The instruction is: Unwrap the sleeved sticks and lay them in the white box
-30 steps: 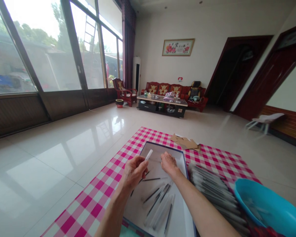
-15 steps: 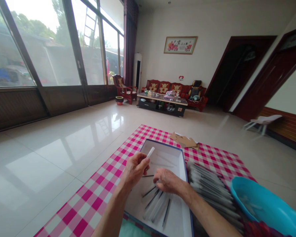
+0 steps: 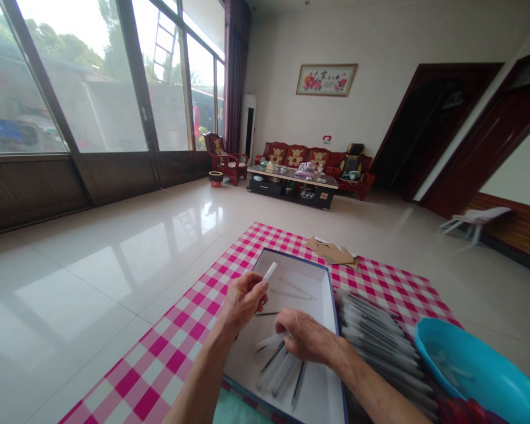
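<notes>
My left hand [image 3: 246, 296] is closed round a whitish, see-through pen barrel [image 3: 270, 271], which sticks up past the thumb over the shallow white box [image 3: 300, 272]. Lower and to the right, my right hand [image 3: 304, 334] has its fingers pinched on another clear pen barrel [image 3: 269, 341] that points left. Beneath that hand, several loose clear barrels [image 3: 281, 374] and thin dark pen refills [image 3: 298, 384] lie fanned out on the box floor. One more dark refill [image 3: 267, 313] lies between the two hands.
Right of the box lies a large pile of pens [image 3: 380, 341], with a blue basin [image 3: 481, 365] beyond it. Torn cardboard [image 3: 333, 252] rests on the pink checked cloth [image 3: 168, 330]. A coffee table [image 3: 291, 185] and red sofa [image 3: 295, 154] stand farther back.
My right hand has shifted slightly down and right, and a clear barrel now shows at its fingertips. The left hand keeps its grip almost in place.
</notes>
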`<state>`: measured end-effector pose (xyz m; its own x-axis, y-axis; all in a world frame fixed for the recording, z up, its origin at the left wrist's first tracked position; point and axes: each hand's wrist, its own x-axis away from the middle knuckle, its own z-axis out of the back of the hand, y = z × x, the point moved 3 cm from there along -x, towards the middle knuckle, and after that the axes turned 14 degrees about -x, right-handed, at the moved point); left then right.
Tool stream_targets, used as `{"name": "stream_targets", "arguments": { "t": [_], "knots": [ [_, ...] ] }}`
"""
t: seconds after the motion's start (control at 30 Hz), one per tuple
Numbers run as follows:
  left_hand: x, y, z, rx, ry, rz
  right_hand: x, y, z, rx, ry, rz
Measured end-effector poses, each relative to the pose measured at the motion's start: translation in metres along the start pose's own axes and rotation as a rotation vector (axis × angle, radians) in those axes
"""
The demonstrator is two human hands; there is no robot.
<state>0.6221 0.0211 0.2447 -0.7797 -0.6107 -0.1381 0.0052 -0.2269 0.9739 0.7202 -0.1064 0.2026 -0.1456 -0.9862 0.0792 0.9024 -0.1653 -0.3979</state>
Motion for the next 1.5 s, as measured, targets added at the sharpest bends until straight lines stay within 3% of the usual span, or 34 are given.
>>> {"name": "stream_targets", "arguments": {
  "t": [0.53, 0.67, 0.8, 1.0, 1.23, 1.5],
  "knots": [
    [-0.001, 0.001, 0.001, 0.025, 0.020, 0.021, -0.005, -0.010, -0.004, 0.093, -0.073, -0.028],
    [-0.001, 0.001, 0.002, 0.022, 0.007, 0.006, -0.009, 0.006, 0.019, 0.076, 0.003, -0.077],
    [-0.002, 0.001, 0.003, 0.013, 0.005, 0.001, -0.024, 0.034, 0.036, 0.111, 0.109, -0.227],
    [-0.001, 0.003, 0.004, 0.004, -0.004, 0.005, -0.037, 0.058, 0.024, 0.177, 0.166, -0.423],
    [-0.001, 0.003, 0.004, -0.003, -0.004, 0.020, -0.045, 0.067, 0.022, 0.168, 0.139, -0.395],
    [-0.002, -0.001, 0.003, 0.024, -0.005, 0.024, -0.068, 0.098, 0.037, 0.189, 0.179, -0.503]
  ]
}}
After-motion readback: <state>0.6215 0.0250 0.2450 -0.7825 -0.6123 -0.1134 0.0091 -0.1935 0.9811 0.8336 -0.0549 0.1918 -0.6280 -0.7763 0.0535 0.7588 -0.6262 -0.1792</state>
